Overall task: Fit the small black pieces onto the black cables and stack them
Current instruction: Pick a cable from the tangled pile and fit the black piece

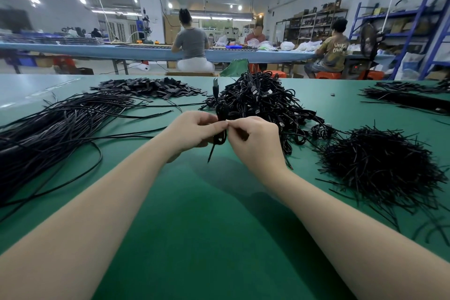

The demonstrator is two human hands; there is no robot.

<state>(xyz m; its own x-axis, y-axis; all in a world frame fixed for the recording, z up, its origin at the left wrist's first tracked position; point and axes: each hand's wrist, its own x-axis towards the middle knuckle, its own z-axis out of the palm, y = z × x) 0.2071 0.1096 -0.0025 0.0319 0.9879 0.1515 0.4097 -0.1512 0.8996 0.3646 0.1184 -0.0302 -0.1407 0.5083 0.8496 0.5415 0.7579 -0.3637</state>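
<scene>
Green mat covers the table (199, 214), and its near half lies bare between the two forearms. Above the middle, the left hand (192, 133) and the right hand (253, 140) meet fingertip to fingertip, both pinching one black cable (220, 140); its loose end hangs down to the mat just below the hands. Whether a small piece sits on it cannot be told. Directly behind the hands rises a tangled cable heap (258, 100). Long straight cables (56, 126) fan across the left side, running off the left edge. Flat black pieces (148, 87) lie heaped at the far left, near the table's far edge. Short black strands (379, 165) pile up on the right, another bundle (404, 97) beyond them.
</scene>
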